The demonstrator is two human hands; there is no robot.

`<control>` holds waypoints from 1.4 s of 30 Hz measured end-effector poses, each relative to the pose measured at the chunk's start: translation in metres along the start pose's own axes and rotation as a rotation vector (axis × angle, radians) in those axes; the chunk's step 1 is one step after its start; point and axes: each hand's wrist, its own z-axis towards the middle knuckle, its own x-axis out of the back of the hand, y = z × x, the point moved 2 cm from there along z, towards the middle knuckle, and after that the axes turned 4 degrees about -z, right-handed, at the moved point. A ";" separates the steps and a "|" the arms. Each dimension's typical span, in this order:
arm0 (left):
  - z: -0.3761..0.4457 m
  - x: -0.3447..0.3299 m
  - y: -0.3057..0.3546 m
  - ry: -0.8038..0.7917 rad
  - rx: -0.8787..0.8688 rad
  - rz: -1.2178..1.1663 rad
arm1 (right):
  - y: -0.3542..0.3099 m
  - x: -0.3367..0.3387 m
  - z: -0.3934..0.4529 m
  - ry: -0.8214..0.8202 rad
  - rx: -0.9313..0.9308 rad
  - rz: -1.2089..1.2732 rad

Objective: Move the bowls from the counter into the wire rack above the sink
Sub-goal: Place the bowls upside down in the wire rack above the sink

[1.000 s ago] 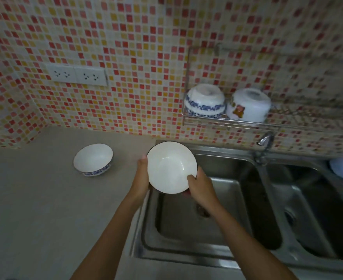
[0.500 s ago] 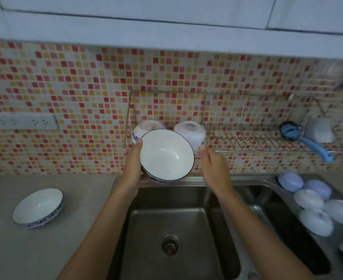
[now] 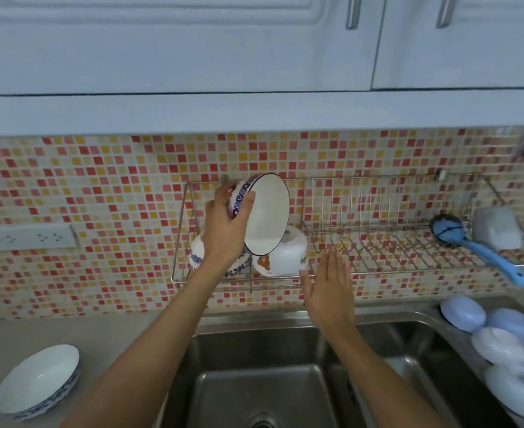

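My left hand [image 3: 226, 230] grips a white bowl with a blue patterned rim [image 3: 266, 211], tilted on its side with the opening facing right, above the left end of the wire rack [image 3: 378, 239]. Two bowls sit upside down in the rack below it: a blue-patterned bowl [image 3: 197, 251], mostly hidden by my hand, and a white bowl with a bear print [image 3: 288, 254]. My right hand [image 3: 328, 288] is empty with its fingers spread, just in front of the rack's lower front rail. Another blue-rimmed bowl [image 3: 38, 381] stands upright on the counter at the lower left.
A blue brush [image 3: 470, 242] and a grey sponge [image 3: 498, 227] lie at the rack's right end. The steel sink [image 3: 254, 381] is below. Several pale blue and white lids or dishes [image 3: 498, 347] are piled at the right. Cabinets [image 3: 254, 57] hang overhead.
My left hand alone has lifted the bowl up over the rack and tipped it sideways. My right hand has let go of it and opened. The view has tilted upward.
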 end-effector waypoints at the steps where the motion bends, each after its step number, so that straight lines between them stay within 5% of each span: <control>1: 0.006 -0.005 0.001 0.003 -0.052 0.054 | 0.001 -0.002 0.001 0.006 0.000 -0.005; 13: 0.013 -0.074 -0.036 -0.197 -0.587 0.578 | 0.001 -0.003 0.000 0.058 0.013 -0.027; 23: 0.010 -0.088 -0.073 -0.358 -0.611 0.824 | 0.001 0.003 -0.002 0.083 0.030 -0.034; 42: 0.003 -0.092 -0.083 -0.565 -0.500 0.762 | 0.000 0.002 -0.001 0.092 0.019 -0.022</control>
